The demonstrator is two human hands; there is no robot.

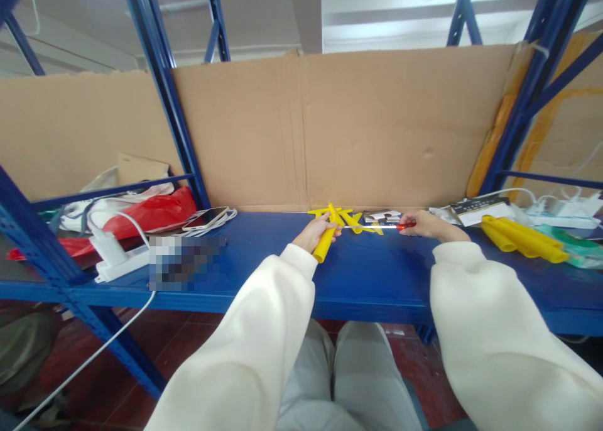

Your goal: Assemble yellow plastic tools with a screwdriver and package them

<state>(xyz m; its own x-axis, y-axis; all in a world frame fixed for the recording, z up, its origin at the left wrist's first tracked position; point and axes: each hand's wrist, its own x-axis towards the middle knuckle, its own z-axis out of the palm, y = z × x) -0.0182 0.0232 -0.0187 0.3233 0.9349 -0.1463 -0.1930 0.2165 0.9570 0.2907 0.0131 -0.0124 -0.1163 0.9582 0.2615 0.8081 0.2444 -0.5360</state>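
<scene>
My left hand [311, 232] is closed around a yellow tube-shaped part [324, 245], its lower end slanting toward me. In my right hand [419, 222] is a screwdriver [377, 227] with a red handle, held level. The thin metal shaft points left, and its tip reaches the yellow part by my left fingers; whether it is seated in a screw is too small to tell. Behind and between my hands, several yellow plastic pieces [355, 220] lie near the cardboard backing. A small black-and-white printed card or packet [382, 217] rests beside them.
Several yellow tubes [522, 237] lie on the blue shelf [372, 274] at right, near a power strip [563, 214] and a green plastic bag [579, 247]. At left are another power strip [123, 262] and a red bag [155, 212]. Cardboard [396, 123] stands along the back.
</scene>
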